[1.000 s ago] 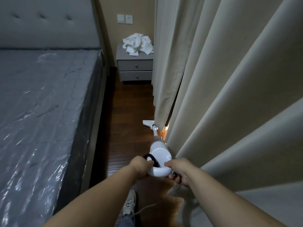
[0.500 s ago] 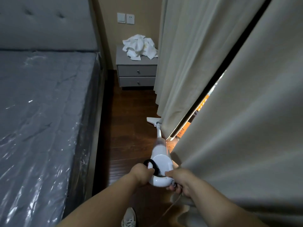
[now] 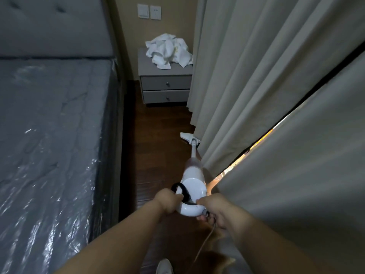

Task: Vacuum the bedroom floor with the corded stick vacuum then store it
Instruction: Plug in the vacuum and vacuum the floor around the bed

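The white stick vacuum (image 3: 192, 180) points away from me along the dark wooden floor (image 3: 158, 135). Its flat floor head (image 3: 187, 137) lies at the foot of the curtain, partly tucked under the cloth. My left hand (image 3: 167, 200) grips the left side of the looped handle, by a black strap. My right hand (image 3: 215, 209) holds the right end of the handle, where the beige cord (image 3: 205, 242) leaves and trails down toward me.
A bed with a plastic-wrapped mattress (image 3: 49, 145) fills the left. Beige curtains (image 3: 276, 95) hang along the right, with a gap of light between two panels. A grey two-drawer nightstand (image 3: 166, 84) with crumpled white cloth (image 3: 167, 52) closes the far end of the aisle. My shoe (image 3: 164, 266) shows below.
The vacuum's floor head has slid farther away along the curtain's foot, toward the nightstand. I have moved forward, and the gap between the curtain panels has come into view.
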